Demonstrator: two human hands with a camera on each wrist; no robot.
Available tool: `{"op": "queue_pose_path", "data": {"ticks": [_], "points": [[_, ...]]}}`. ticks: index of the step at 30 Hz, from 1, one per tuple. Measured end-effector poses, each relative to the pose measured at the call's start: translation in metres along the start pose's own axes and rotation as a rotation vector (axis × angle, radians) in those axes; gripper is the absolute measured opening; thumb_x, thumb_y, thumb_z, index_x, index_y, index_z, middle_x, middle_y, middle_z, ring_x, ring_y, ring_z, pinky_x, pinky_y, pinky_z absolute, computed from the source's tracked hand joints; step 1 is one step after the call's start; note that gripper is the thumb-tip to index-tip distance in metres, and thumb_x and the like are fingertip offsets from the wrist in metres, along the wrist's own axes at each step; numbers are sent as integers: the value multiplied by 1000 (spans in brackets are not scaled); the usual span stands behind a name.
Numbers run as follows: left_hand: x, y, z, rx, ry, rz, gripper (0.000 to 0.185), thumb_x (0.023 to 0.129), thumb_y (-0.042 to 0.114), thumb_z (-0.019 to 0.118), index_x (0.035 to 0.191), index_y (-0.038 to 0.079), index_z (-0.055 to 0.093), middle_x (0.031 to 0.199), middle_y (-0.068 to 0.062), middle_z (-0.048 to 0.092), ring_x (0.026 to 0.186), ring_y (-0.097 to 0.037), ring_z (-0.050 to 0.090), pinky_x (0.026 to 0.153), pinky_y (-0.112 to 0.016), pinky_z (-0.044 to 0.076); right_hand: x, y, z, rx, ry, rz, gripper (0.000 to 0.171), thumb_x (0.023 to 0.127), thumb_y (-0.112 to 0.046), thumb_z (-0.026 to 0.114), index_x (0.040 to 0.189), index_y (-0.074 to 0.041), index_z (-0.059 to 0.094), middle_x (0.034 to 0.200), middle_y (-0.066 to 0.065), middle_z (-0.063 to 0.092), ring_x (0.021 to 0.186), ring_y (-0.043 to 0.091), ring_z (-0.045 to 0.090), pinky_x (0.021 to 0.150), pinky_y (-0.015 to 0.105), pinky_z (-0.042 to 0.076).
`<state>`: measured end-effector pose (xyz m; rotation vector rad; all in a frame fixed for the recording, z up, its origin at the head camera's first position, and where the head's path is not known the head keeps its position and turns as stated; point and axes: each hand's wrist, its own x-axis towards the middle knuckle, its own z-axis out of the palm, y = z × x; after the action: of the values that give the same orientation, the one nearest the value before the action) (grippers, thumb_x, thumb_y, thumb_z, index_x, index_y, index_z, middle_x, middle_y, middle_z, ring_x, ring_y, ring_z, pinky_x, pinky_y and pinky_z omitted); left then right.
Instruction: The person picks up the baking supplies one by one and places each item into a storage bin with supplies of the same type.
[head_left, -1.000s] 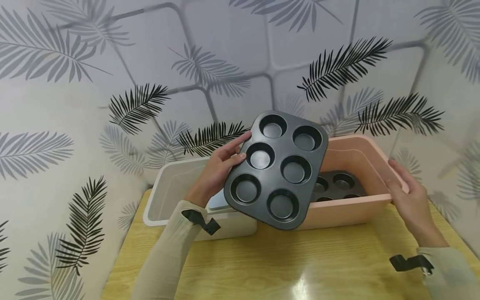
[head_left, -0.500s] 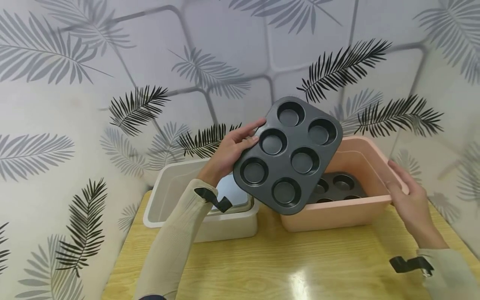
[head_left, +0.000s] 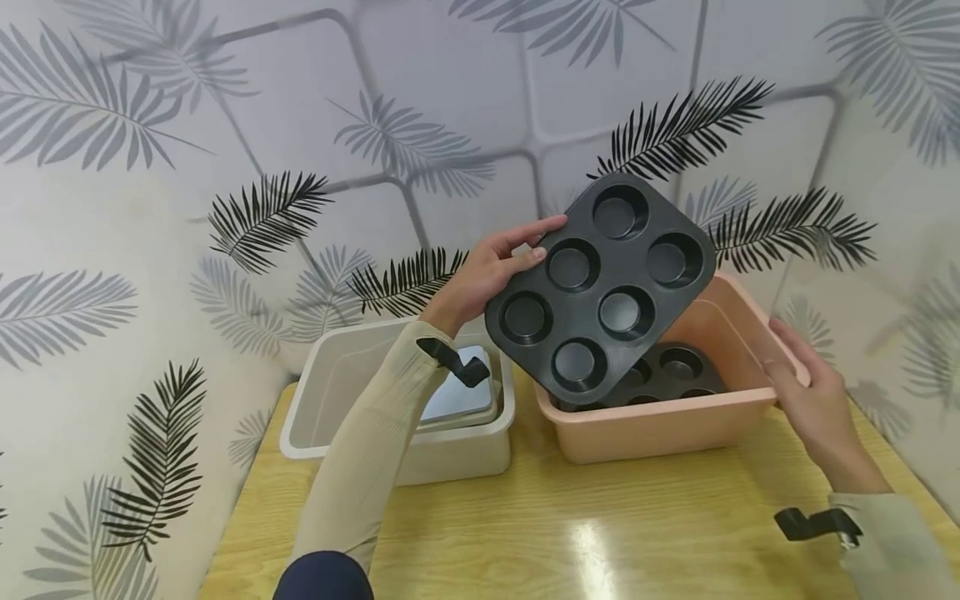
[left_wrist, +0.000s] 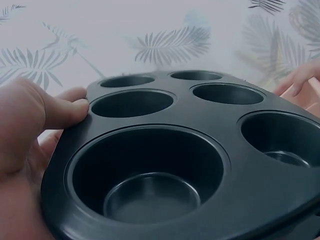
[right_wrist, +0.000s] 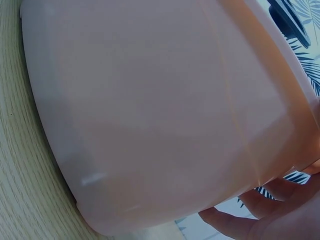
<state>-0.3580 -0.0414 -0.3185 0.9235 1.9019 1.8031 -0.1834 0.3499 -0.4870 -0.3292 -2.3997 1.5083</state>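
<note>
Holding a black six-cup muffin tray (head_left: 600, 287) tilted in the air above the pink tub (head_left: 660, 429), your left hand (head_left: 487, 271) pinches its edge, thumb on top and fingers beneath. Your right hand (head_left: 813, 400) grips the tub's right rim, fingers curled round its outer wall. A second muffin tray (head_left: 667, 375) lies inside the tub. A white tub (head_left: 450, 454) stands just beside it on the wooden table (head_left: 600, 533).
</note>
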Motion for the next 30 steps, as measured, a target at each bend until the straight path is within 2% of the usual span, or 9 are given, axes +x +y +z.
{"op": "queue_pose_path", "data": {"ticks": [5,9,13,19,22,25,27,30], "points": [[12,-5,-2,7,-14,25,47,113,9,58,159,16,59,142,-9,70,92,-13,80,77,-29,67,1,-2,-1,5,-17,-3,59,115,-42,47,172,-37,32,180,22,25,107,-17,48,74,8,51],[20,-12,1,54,-23,38,47,111,9,61,157,14,60,133,-8,69,88,-11,76,74,-25,65,1,-3,-2,7,-20,-12,60,115,-42,47,173,-36,32,179,24,26,103,-20,48,74,7,51],[28,-19,5,104,-51,51,46,111,9,62,157,12,60,140,-8,67,93,-9,70,74,-24,63,1,-2,-1,8,-27,-7,60,116,-41,46,173,-37,30,179,25,24,104,-20,47,74,7,52],[32,-22,15,169,-111,14,45,112,13,63,157,19,62,145,-9,69,88,-13,76,77,-29,66,0,-1,-2,10,-25,0,60,115,-41,46,173,-38,30,179,27,24,100,-21,48,73,9,52],[35,-24,21,222,-140,28,45,111,14,64,156,19,63,154,-4,67,97,-18,75,84,-29,65,1,-1,-2,13,-23,4,61,115,-42,48,173,-37,30,179,26,24,100,-21,48,72,9,52],[39,-26,28,245,-196,47,45,112,12,62,157,15,61,161,-6,62,115,-26,73,95,-30,62,0,-1,-3,16,-18,6,61,115,-43,49,173,-37,31,179,26,24,100,-20,48,72,9,52],[42,-29,34,256,-238,52,46,112,9,61,157,11,60,164,-7,58,131,-25,68,106,-28,57,0,0,-2,13,-17,8,61,115,-43,49,173,-38,31,179,26,23,100,-18,48,72,10,52],[43,-34,42,303,-266,48,45,112,10,61,156,12,61,166,-4,57,143,-15,60,115,-25,51,-1,0,-2,13,-14,8,60,115,-41,48,172,-38,32,179,26,24,100,-16,49,72,10,53]]}}
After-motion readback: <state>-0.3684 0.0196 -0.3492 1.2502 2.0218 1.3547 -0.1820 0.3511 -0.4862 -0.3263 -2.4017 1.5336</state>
